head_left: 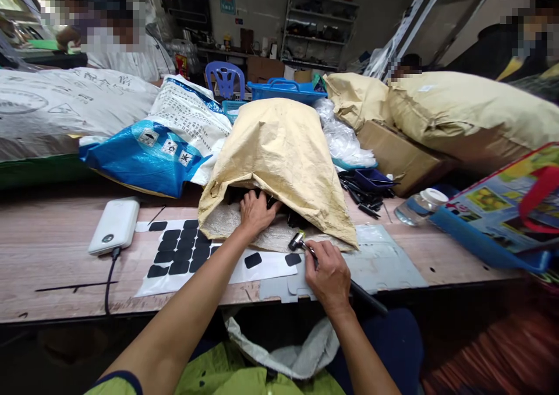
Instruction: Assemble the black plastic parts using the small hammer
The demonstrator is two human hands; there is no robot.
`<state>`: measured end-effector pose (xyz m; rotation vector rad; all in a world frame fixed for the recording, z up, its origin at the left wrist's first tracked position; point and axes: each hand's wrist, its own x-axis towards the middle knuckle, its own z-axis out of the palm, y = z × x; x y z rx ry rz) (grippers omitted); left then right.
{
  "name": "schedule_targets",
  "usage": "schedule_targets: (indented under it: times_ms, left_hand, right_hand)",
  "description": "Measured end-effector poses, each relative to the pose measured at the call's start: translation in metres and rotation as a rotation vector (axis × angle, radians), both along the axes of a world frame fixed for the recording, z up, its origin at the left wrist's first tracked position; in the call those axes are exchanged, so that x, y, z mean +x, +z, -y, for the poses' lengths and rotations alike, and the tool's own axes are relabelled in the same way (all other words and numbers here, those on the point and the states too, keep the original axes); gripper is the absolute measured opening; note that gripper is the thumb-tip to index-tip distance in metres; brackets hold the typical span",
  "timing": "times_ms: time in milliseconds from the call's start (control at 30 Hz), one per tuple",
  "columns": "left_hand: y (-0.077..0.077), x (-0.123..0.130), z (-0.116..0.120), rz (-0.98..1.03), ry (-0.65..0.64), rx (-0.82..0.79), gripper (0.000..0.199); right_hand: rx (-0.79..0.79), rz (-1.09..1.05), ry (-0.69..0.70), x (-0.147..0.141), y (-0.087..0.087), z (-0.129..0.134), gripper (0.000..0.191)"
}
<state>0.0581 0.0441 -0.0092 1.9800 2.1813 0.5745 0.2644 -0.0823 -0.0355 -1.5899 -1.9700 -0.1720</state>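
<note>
My left hand (257,213) reaches into the mouth of a tan woven sack (279,144) lying on the table. Its thumb is spread from the fingers, whose tips are lost among dark pieces in the shadow. In my right hand (328,271) is a small hammer (297,240), its shiny head pointing to the sack's opening and its black handle sticking out behind the fist. Under and beside the sack lies a white backing sheet (174,283) with several black rounded stickers (181,254) on it. One black sticker (293,259) sits close to the hammer head.
At left stand a white power bank (114,226) with a cable and a blue-and-white sack (148,150). To the right are black parts (362,200), a clear jar (419,207), a cardboard box (402,150) and a colourful bag (506,208). Other people sit behind the sacks.
</note>
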Motion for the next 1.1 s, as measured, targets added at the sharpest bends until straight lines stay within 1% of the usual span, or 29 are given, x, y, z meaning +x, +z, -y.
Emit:
schedule_targets:
  times_ms: [67, 133, 167, 300, 400, 500, 600, 667, 700, 767, 800, 867, 933, 1000, 1100]
  left_hand:
    - [0.002, 0.009, 0.002, -0.002, 0.013, 0.012, 0.059]
    - [0.004, 0.013, 0.003, -0.022, 0.016, 0.016, 0.054]
    - [0.005, 0.012, 0.003, -0.028, -0.004, 0.008, 0.05]
    - [0.009, 0.001, 0.006, -0.038, -0.143, -0.037, 0.039]
    - [0.01, -0.011, 0.014, -0.065, -0.181, -0.037, 0.036]
    - [0.006, -0.02, 0.03, -0.056, -0.217, -0.017, 0.031]
    - [-0.001, -0.027, 0.045, 0.009, -0.269, 0.028, 0.031]
    - [-0.005, -0.031, 0.05, 0.066, -0.251, 0.078, 0.03]
    - [-0.006, -0.033, 0.05, 0.089, -0.208, 0.109, 0.029]
    - [-0.008, -0.039, 0.044, 0.12, -0.068, 0.154, 0.033]
    - [-0.008, -0.042, 0.038, 0.129, 0.004, 0.151, 0.038]
    - [-0.008, -0.049, 0.022, 0.151, 0.099, 0.086, 0.052]
    - [-0.008, -0.055, 0.003, 0.174, 0.119, 0.012, 0.067]
    - [-0.009, -0.058, -0.016, 0.188, 0.113, 0.002, 0.075]
    - [-0.011, -0.055, -0.037, 0.217, 0.092, 0.054, 0.076]
  right_hand:
    - [0.001, 0.004, -0.001, 0.0, 0.0, 0.0, 0.02]
    - [0.001, 0.007, 0.001, 0.0, 0.001, 0.0, 0.021]
    - [0.002, 0.007, 0.003, 0.0, 0.001, 0.0, 0.021]
    - [0.011, -0.006, 0.011, 0.0, 0.001, 0.001, 0.02]
    - [0.007, -0.013, 0.013, 0.0, 0.002, 0.001, 0.02]
    - [-0.005, -0.007, 0.006, 0.0, 0.002, 0.001, 0.019]
    - [-0.012, -0.003, -0.001, 0.0, 0.001, 0.001, 0.019]
    - [-0.011, -0.001, -0.004, 0.0, 0.001, 0.001, 0.019]
    - [-0.011, 0.0, -0.003, 0.0, 0.0, 0.001, 0.02]
    - [-0.009, 0.001, -0.003, 0.0, 0.0, 0.001, 0.02]
    - [-0.01, 0.001, -0.002, 0.0, 0.0, 0.001, 0.02]
    - [-0.01, 0.001, 0.001, 0.0, 0.001, 0.001, 0.021]
    - [-0.009, -0.002, 0.003, 0.0, 0.001, 0.001, 0.02]
    - [-0.006, -0.006, 0.005, 0.0, 0.002, 0.001, 0.02]
    - [-0.005, -0.009, 0.005, 0.0, 0.002, 0.001, 0.02]
